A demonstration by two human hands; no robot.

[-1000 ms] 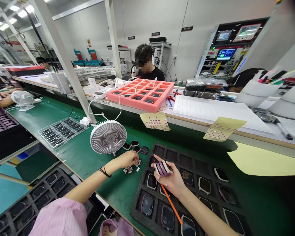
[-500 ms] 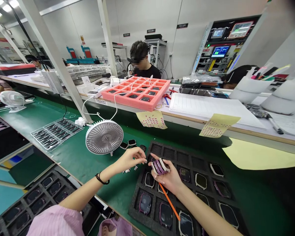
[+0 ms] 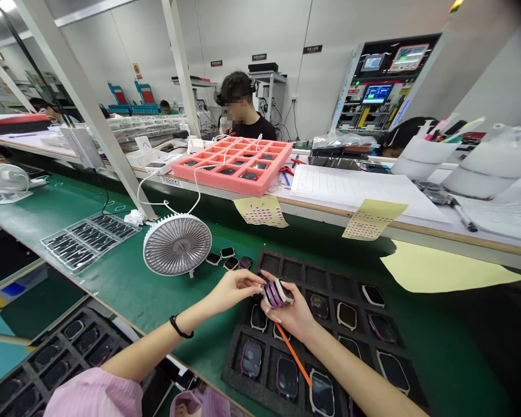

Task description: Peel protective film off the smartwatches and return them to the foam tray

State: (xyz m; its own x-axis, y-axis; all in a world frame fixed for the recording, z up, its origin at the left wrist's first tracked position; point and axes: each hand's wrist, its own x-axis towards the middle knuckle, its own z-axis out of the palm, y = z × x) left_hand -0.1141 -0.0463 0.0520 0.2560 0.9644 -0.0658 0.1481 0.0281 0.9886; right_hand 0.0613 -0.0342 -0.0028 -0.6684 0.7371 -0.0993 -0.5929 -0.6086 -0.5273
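My right hand (image 3: 299, 315) is wrapped round a short stack of watch cases (image 3: 272, 294), purple ones between pale ones, held on their sides above the black foam tray (image 3: 243, 382). My left hand (image 3: 238, 286) has its thumb and fingers pinched together at the left end of this stack; whatever is between the fingertips is too small to make out. An orange stick (image 3: 293, 353) slants from under my right hand down over the tray; whether the hand grips it is hidden. Watch cases with dark screens, such as a purple-rimmed one (image 3: 287, 376), lie in the tray's compartments.
A round desk fan (image 3: 178, 246) stands left of my hands, with several watch cases (image 3: 228, 253) beside it. Further left lies a clear plastic tray (image 3: 91, 237). The shelf ahead bears a pink foam tray (image 3: 260, 188) and papers (image 3: 356, 194); a person (image 3: 260, 124) sits behind it.
My left hand has moved right, from a small gap away to the left end of the stack. My right hand still holds the stack. The whole view has shifted slightly.
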